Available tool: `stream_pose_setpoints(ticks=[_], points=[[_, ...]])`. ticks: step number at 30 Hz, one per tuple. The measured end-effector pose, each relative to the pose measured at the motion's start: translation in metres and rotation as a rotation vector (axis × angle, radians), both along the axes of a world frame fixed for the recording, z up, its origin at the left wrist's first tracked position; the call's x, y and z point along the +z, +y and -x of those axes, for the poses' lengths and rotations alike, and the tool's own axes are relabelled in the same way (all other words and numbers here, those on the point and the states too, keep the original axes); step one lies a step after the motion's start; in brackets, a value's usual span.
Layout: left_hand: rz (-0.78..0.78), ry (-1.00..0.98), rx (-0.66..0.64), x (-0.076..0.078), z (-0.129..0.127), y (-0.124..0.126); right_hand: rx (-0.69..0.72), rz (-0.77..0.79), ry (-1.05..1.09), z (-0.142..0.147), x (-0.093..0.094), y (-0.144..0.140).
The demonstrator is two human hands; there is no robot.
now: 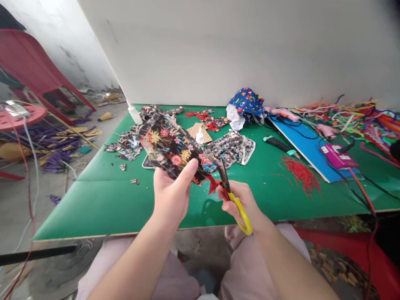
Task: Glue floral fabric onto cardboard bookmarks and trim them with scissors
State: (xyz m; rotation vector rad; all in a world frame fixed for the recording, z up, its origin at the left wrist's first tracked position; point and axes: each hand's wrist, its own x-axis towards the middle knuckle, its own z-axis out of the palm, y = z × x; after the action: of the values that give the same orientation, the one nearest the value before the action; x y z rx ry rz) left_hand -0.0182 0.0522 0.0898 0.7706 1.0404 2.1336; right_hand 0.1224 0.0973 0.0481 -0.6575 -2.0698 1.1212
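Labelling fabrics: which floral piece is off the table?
The floral piece pinched in the left hand, by the scissors; the others lie on the green table.

My left hand (171, 196) covers the floral fabric's (170, 146) near edge; my right hand (242, 204) hides the scissors' (233, 196) upper loop; I cannot see the blade tips.

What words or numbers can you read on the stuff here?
None can be read.
The floral fabric in the left hand shows only flowers.
The scissors in the right hand bear no lettering that shows.
Any label on the pink box is too blurred.
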Motion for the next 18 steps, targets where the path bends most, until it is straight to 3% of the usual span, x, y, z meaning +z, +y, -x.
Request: stream_pose_setpoints(ticks=[18], points=[[0.009,-0.008,-0.004,0.0017,0.0001,-0.0022,0.007,-0.041,-0.062,0.0018,0.0034,-0.0011]])
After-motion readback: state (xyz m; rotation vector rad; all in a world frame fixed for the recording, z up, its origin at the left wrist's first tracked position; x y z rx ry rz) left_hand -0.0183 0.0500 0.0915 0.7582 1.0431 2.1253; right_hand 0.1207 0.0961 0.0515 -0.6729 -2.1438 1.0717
